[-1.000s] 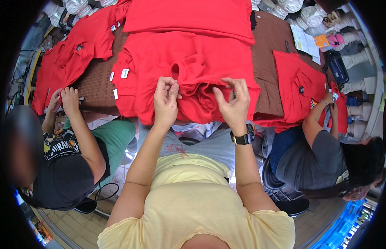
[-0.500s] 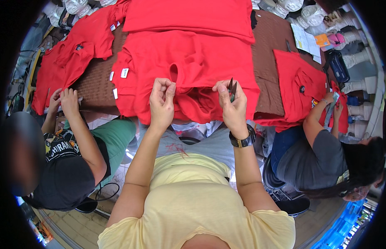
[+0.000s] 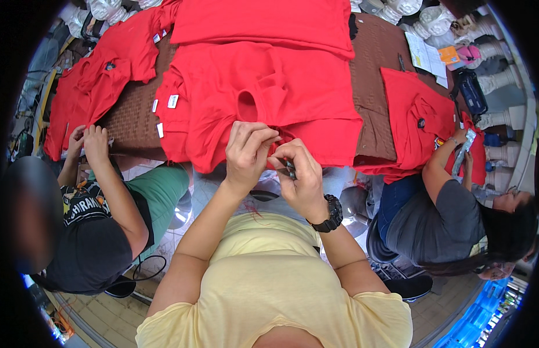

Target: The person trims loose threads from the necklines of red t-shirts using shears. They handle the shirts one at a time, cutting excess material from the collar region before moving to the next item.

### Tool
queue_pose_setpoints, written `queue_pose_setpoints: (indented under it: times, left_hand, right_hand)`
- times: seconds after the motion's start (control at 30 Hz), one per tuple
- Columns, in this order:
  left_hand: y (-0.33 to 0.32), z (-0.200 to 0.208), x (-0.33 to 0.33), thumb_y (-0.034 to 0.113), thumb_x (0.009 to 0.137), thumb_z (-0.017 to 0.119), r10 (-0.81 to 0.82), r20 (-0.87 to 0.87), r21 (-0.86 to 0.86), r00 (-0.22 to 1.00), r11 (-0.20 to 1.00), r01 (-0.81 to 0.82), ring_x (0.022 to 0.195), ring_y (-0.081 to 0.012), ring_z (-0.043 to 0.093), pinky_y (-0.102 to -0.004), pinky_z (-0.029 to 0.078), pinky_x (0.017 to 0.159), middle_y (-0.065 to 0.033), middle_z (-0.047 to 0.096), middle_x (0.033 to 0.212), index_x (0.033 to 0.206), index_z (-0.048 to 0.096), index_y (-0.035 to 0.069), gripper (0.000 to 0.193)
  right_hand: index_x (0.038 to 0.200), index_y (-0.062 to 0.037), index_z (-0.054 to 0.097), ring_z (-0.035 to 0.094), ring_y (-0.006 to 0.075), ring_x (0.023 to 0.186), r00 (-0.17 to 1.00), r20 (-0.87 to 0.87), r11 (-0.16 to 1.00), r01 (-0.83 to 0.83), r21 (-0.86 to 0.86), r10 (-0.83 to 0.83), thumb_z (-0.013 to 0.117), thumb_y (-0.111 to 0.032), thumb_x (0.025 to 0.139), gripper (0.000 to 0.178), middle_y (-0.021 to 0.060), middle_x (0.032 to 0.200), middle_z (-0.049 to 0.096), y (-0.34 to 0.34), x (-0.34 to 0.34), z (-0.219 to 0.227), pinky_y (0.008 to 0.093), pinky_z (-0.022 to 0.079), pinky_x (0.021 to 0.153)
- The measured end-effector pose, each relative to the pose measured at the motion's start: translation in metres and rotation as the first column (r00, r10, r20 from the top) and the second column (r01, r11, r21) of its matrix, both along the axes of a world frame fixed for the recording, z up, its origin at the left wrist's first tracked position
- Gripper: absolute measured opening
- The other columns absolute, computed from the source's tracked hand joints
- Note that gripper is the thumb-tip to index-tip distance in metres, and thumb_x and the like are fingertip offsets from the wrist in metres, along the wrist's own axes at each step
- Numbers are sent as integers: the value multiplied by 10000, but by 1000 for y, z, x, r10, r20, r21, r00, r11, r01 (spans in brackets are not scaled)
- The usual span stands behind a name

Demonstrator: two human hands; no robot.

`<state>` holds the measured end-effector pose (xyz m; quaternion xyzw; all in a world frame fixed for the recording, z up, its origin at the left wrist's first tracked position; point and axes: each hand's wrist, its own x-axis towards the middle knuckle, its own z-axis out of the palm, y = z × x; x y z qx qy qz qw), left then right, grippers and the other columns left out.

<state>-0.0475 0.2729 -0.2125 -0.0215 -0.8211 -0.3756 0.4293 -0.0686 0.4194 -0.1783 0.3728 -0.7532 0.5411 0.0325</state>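
Note:
A red shirt (image 3: 316, 81) lies spread before me, its near part hanging over the table edge and a round opening showing in its middle. At that near edge my left hand (image 3: 246, 153) is closed, thumb and fingers pinching the red cloth. My right hand (image 3: 303, 181) is close beside it, fingers curled round small dark thread snips (image 3: 290, 169). The snips are mostly covered by the fingers, and their blade tips are hidden. The fingertips of both hands nearly meet; any thread between them is too fine to make out.
More red garments (image 3: 263, 22) lie folded beyond the shirt on the brown table cover (image 3: 371, 75). At left, a co-worker's hands (image 3: 95, 142) handle red cloth (image 3: 95, 87); at right, another person (image 3: 449, 214) holds a strip. Papers (image 3: 426, 58) and a dark pouch (image 3: 472, 91) lie far right.
Both hands have come together and nearer to me, the right moving left and down. The snips' blades, earlier pointing up, are now mostly hidden. The shirt's near edge has shifted with the hands.

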Motion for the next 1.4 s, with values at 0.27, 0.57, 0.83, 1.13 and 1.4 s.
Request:
queue_pose_setpoints:
  times: [0.27, 0.57, 0.83, 1.13, 1.4]
  left_hand:
    - [-6, -3, 14, -66, 861, 693, -143, 120, 389, 983, 917, 86, 886, -196, 626, -316, 508, 794, -121, 657, 1010, 903, 636, 9, 103]
    - [-4, -7, 14, 11, 1003, 581, -292, 23, 696, 956, 691, 194, 1035, -196, 632, -326, 501, 941, -146, 646, 1102, 1011, 539, -1, 44]
    - [3, -8, 11, 6, 1024, 545, -315, -38, 696, 948, 673, 251, 986, -192, 656, -320, 529, 914, -164, 657, 1073, 1013, 504, -17, 48]
    - [-1, -24, 8, -71, 923, 629, -200, 14, 427, 980, 887, 175, 889, -252, 680, -346, 554, 793, -157, 668, 975, 1025, 551, -1, 145]
    - [7, -16, 7, -143, 790, 675, -96, 28, 140, 995, 986, 91, 799, -262, 661, -374, 550, 705, -120, 648, 917, 990, 682, 24, 261]
  right_hand:
    - [903, -56, 562, 338, 46, 563, 463, 843, 961, -91, -262, 273, 419, -440, 1074, 444, -30, 705, 422, 3, -22, -15, 223, 235, 491]
    - [855, -33, 542, 429, 85, 579, 835, 545, 983, 151, -102, -72, 660, -201, 957, 229, 14, 737, 476, -11, -19, -25, 254, 313, 446]
    - [1071, -93, 720, 706, 236, 736, 956, -194, 975, 221, -28, -222, 730, 91, 743, 377, 104, 953, 629, -20, -45, -29, 355, 539, 571]
    - [1002, -39, 700, 691, 232, 705, 974, -174, 989, 136, -51, -143, 702, 143, 696, 356, 95, 934, 649, -9, -31, -21, 345, 534, 554]
    - [1014, -52, 696, 658, 193, 650, 971, -174, 986, 166, 13, -162, 706, 123, 644, 410, 71, 951, 589, -3, -11, -17, 317, 511, 520]
